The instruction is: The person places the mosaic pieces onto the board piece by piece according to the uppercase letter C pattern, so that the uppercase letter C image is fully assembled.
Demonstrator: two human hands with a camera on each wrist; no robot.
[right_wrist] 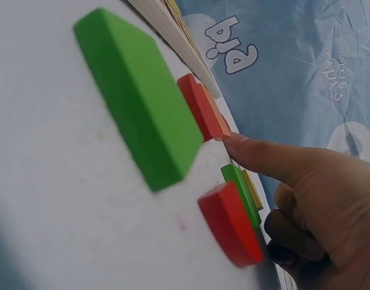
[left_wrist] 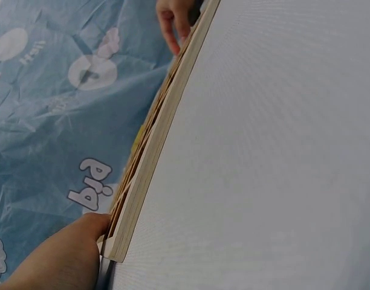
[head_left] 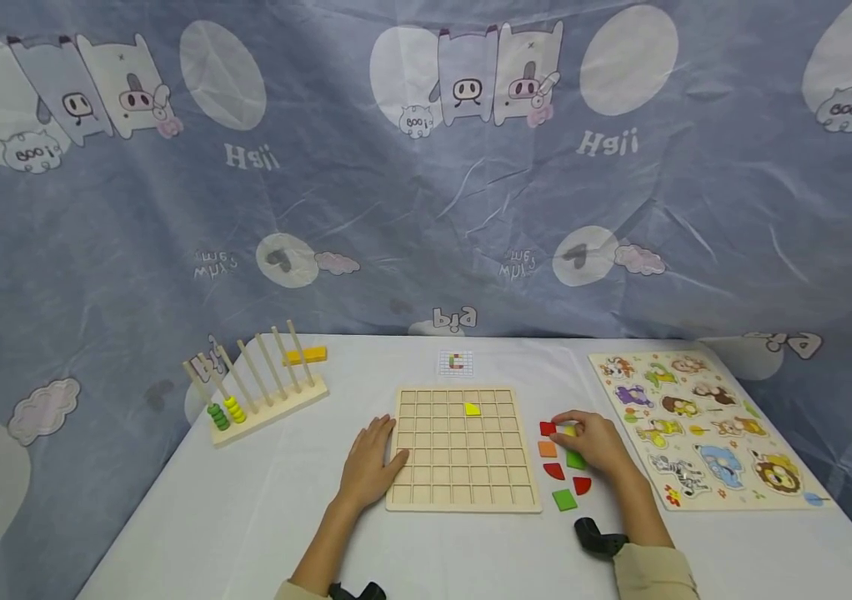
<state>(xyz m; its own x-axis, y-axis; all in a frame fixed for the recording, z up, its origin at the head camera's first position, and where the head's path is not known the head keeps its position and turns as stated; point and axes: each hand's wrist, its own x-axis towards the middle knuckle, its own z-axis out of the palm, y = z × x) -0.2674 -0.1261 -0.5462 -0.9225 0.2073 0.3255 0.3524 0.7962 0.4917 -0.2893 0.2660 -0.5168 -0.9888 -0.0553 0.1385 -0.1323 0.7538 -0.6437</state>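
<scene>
A wooden grid board (head_left: 463,507) lies on the table, with one yellow piece (head_left: 473,409) in an upper cell. My left hand (head_left: 369,467) rests along the board's left edge, fingers extended and thumb on the rim; the left wrist view shows that thumb (left_wrist: 94,226) at the board's corner. Right of the board, my right hand (head_left: 597,442) pinches a small red block (head_left: 548,428) between thumb and index finger. Beneath and beside this hand lie an orange square (head_left: 547,449), partly covered yellow and green pieces, two red quarter-round pieces (head_left: 553,471) and a green square (head_left: 564,500).
A pattern card (head_left: 456,362) lies behind the board. At the left stands a bead abacus (head_left: 268,412) with upright pegs, a yellow bar (head_left: 306,356) behind it. An animal puzzle board (head_left: 704,429) lies at the right. A patterned cloth (head_left: 411,192) hangs behind the table.
</scene>
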